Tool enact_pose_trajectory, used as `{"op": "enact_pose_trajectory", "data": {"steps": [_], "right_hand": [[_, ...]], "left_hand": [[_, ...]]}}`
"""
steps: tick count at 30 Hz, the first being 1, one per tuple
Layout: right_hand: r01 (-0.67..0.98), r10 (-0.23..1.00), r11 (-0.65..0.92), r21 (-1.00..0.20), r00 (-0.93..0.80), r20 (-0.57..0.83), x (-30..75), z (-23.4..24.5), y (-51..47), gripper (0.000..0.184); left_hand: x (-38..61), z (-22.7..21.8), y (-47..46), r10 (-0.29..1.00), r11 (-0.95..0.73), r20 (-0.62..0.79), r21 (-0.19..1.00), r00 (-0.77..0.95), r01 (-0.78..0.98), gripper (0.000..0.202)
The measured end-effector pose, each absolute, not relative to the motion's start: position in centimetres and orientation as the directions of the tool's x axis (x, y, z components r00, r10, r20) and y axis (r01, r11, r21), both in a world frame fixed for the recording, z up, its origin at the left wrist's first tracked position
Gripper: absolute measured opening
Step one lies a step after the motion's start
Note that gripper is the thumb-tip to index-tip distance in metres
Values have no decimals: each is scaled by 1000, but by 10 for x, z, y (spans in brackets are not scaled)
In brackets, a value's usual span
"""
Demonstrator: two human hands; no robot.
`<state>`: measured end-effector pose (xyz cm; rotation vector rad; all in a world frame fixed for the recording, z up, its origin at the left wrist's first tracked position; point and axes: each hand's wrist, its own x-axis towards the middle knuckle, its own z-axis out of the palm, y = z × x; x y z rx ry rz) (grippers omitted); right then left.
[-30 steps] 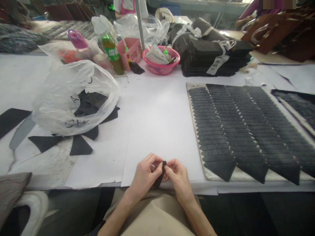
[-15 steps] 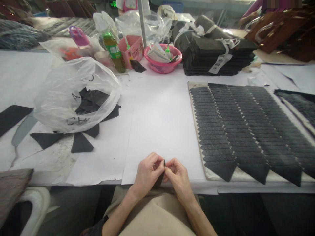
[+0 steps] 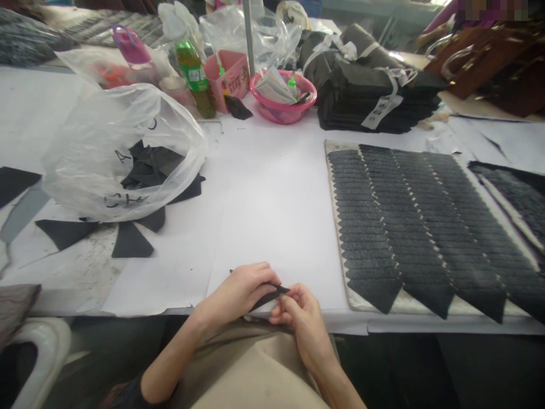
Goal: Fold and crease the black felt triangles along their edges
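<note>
At the table's front edge, a small black leather-like piece [image 3: 264,297] is held between my two hands. My left hand [image 3: 243,287] is closed over it from the left, with the back of the hand hiding much of it. My right hand [image 3: 300,309] pinches its right tip between thumb and fingers. To the right, a board [image 3: 354,301] carries several columns of overlapping black pointed pieces [image 3: 370,227]. On the left, a clear plastic bag [image 3: 85,170] lies open with black cut pieces [image 3: 155,165] in it, and a few more [image 3: 133,241] lie in front of it.
A pink basin [image 3: 283,111], a pink box [image 3: 227,79] and a green-capped bottle [image 3: 196,79] stand at the back. A tied black stack [image 3: 361,102] is right of them. Brown handbags [image 3: 489,62] and a person's arm [image 3: 438,25] appear at the far right.
My left hand has turned flatter over the black piece and shifted left. The piece now lies more sideways, its tip pointing right into my right hand. The view has shifted slightly.
</note>
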<state>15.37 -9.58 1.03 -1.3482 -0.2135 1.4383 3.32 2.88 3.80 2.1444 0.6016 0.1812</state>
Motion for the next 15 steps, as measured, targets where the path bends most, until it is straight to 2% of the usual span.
{"op": "enact_pose_trajectory", "data": {"steps": [2,4,6,8,11,15], "right_hand": [[-360,794,-481,-800,208,-571,159,9,-106,21],[-24,831,-496,-868,276,-483,168,7,-117,18],[314,868,-439,-842,389,-308,178,3,-124,15],[526,898,-352,-774,423,-121,187,0,-127,14],[675,940,-209,-708,338,44,195,-4,-123,14],[764,968,-50,-643,195,157,197,-9,-112,16]], "left_hand": [[36,35,36,386,-651,-61,688,920,319,16],[39,29,41,332,-789,0,547,943,278,13],[39,21,41,308,-870,83,429,948,244,9],[38,14,38,302,-892,157,395,940,221,9],[33,7,30,319,-870,213,451,924,197,16],[30,1,19,384,-837,257,502,887,217,21]]}}
